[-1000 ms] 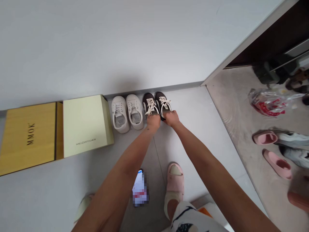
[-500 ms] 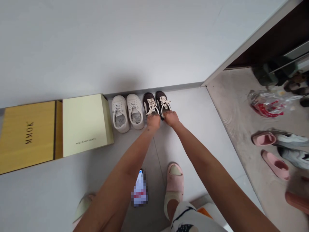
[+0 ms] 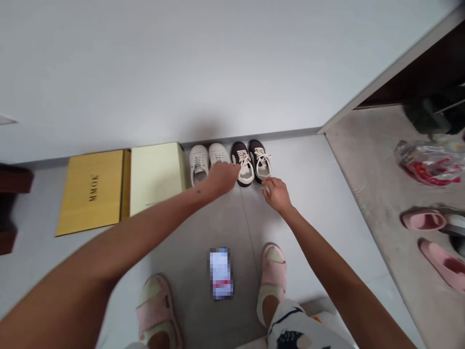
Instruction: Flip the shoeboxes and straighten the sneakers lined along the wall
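A pair of dark brown sneakers with cream laces stands side by side against the wall, toes to it. My right hand (image 3: 276,194) is just behind the heel of the right dark sneaker (image 3: 260,162), fingers bent loosely and thumb apart, holding nothing. My left hand (image 3: 223,178) is beside the left dark sneaker (image 3: 242,165), seen from the back; its fingers are mostly hidden, and I cannot tell if they touch the shoe. Under that hand, partly covered, are the right white sneaker (image 3: 218,151) and the left white sneaker (image 3: 198,162).
A cream shoe box (image 3: 156,169) and a yellow MMOK box (image 3: 94,191) line the wall on the left. A phone (image 3: 221,274) lies between my pink slippers (image 3: 273,271). More pink slippers (image 3: 424,220) and a clear plastic bag (image 3: 428,162) are across the threshold on the right.
Both hands have let go of the dark sneakers. My left hand moved left over the white shoes, the right drew back slightly. The view shifted left, showing more of the floor.
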Motion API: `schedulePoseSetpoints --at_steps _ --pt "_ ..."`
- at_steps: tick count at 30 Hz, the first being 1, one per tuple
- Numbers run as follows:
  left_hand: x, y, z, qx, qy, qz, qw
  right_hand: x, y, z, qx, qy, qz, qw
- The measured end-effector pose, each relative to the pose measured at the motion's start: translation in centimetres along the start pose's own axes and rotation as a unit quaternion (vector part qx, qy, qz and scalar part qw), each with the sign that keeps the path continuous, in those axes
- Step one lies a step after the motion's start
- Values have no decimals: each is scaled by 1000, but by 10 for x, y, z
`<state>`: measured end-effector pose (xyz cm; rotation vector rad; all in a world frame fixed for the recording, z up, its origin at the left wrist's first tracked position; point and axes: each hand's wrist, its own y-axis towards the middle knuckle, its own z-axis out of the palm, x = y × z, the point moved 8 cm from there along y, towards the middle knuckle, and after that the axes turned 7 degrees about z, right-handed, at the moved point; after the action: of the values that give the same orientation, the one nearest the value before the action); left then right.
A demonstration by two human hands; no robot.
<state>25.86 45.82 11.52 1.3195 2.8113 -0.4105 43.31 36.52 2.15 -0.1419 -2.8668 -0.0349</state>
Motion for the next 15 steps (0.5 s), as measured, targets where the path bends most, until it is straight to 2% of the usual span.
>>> schedulePoseSetpoints --at_steps 3,4,6,8,11,13,15 --pt "51 -54 -24 21 24 -50 998 7 -25 3 -24 44 1 999" --pt "66 -78 -26 25 20 -77 997 10 -32 3 -29 58 1 998" --pt "88 -134 -16 25 -13 -139 990 19 -44 2 -30 83 2 996" --pt "98 -193 11 19 -76 -197 977 30 -51 -2 -10 93 -3 996" --pt "111 -274 62 4 -162 -273 948 56 -54 -15 59 70 -33 995" --pt "127 -309 90 -8 -212 -306 928 82 -52 -26 114 39 -72 990" --pt "152 -328 111 -28 -257 -344 903 115 -47 -36 168 20 -124 978"
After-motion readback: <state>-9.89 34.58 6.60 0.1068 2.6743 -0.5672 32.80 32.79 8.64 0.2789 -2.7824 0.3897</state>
